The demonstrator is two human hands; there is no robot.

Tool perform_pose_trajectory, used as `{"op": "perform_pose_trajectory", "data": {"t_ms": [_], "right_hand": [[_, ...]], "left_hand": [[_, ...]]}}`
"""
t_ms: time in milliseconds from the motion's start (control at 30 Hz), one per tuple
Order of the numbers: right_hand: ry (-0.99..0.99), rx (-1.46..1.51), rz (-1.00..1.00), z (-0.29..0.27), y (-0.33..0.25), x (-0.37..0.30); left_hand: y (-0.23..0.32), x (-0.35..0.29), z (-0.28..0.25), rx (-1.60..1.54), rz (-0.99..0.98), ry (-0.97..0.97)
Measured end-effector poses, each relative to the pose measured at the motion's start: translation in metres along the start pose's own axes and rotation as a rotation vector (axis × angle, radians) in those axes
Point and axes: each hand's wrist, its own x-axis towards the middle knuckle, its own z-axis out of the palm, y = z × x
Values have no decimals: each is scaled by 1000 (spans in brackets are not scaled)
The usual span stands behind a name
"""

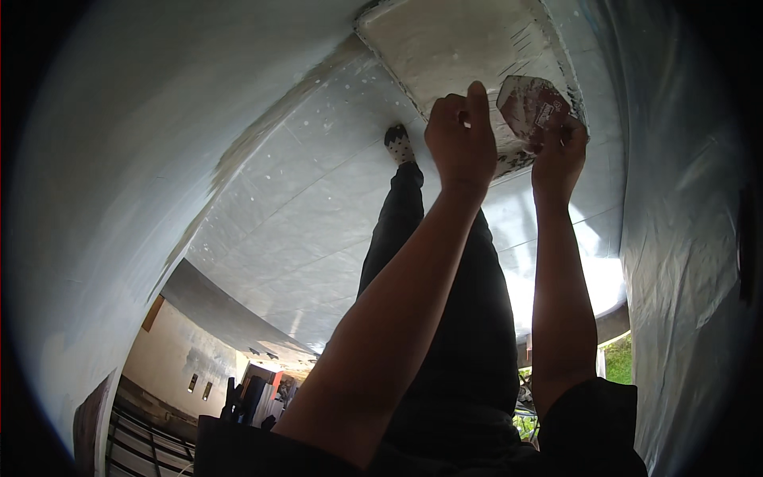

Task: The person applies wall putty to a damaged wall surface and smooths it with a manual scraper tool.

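My right hand [559,163] pinches the lower edge of a flat, many-sided reddish-brown piece [524,107], smeared with white and carrying a small printed mark. I cannot tell its exact kind. Close by on the left, my left hand [461,147] is raised with its fingers curled in and one digit pointing up; whatever it may hold is hidden. Beyond both hands lies a pale rectangular panel [445,48] with rough, dark-flecked edges and some dark streaks near its right side.
Grey tiled floor [294,183] with white specks spreads around my foot in a spotted sock [400,145]. A smooth pale wall [103,199] curves along the left. Plastic sheeting [675,238] hangs at the right. Dark railings [147,433] show at lower left.
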Motion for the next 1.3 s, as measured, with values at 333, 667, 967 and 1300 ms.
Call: {"op": "perform_pose_trajectory", "data": {"t_ms": [333,667,967,1300], "right_hand": [[-432,-194,-15,9,9,1],[-479,-396,-209,25,14,-14],[-477,-383,-211,30,18,-14],[-353,-364,-318,39,8,-25]], "left_hand": [[-88,22,-85,-270,-484,-205],[-97,22,-65,-471,-659,-386],[-102,21,-62,-523,-647,-381],[-105,22,-67,-566,-631,-399]]}}
